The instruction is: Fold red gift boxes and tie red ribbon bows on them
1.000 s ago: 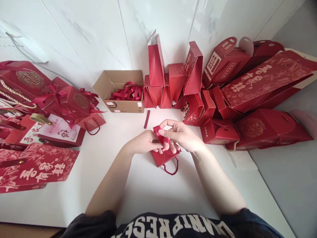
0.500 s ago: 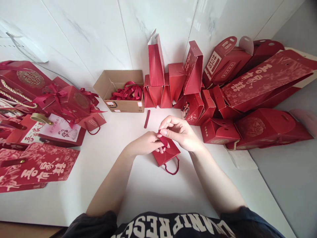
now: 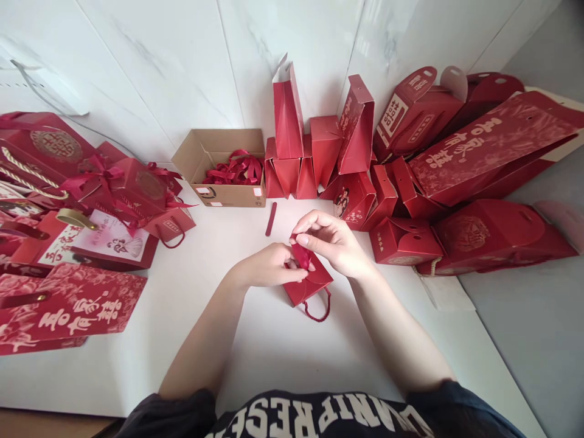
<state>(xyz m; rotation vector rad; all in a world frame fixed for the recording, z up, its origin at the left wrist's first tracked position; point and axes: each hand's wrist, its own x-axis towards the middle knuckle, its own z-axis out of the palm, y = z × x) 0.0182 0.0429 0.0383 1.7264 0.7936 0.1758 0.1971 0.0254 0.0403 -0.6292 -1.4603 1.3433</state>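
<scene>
Glossy ribbon [image 3: 301, 255] has shifted, bunched narrower.

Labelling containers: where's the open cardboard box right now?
Head view: the cardboard box, with red ribbons inside, stands left of centre toward the back of the white table, by the wall, left of the stacked red boxes.

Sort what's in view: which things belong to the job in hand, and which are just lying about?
Job in hand:
Satin ribbon, pinched by right hand, against left hand
Rope-handled gift box, beneath both hands
Cardboard box of loose ribbon, probably the supply

Seemingly lying about:
Dark red strip, beyond the hands
Bow-tied gift box, at left
Floral gift box, far right
</scene>
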